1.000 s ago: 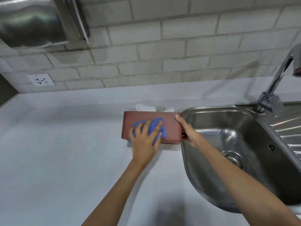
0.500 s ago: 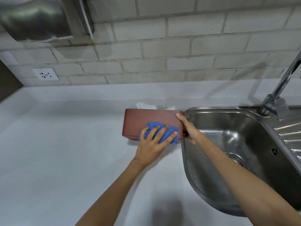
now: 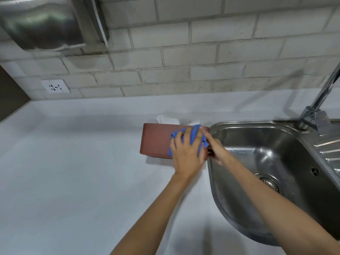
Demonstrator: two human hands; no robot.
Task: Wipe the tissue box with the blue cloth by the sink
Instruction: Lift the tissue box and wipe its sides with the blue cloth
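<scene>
Nearest the camera, two bare forearms reach forward over the white surface [image 3: 73, 181]. The left hand [image 3: 186, 153] lies flat, fingers spread, pressing the blue cloth [image 3: 195, 137] against the near face of the tissue box [image 3: 156, 140] at its right end; cloth bunches out between and above the fingers. The right hand [image 3: 216, 150] grips the box's right end, with one fingertip up at the top corner beside the cloth — the rest of its hold is hidden behind the left hand.

The tissue box is reddish-brown and stands on the surface just left of the sink [image 3: 276, 155], its right end at the sink's rim. Its long axis runs left to right, roughly parallel to the back wall, and its opening faces up. White tissue [image 3: 165, 119] sticks up from the top, behind the near edge.

The sink is steel, and its basin holds only water droplets and a drain strainer [image 3: 269, 183]. Its ribbed draining board lies at the right edge of view. A tap [image 3: 316, 111] rises at the sink's far right corner. Farther back — a tiled wall with a white socket [image 3: 55, 86] on the left, and a steel dispenser [image 3: 46, 23] mounted above it.
</scene>
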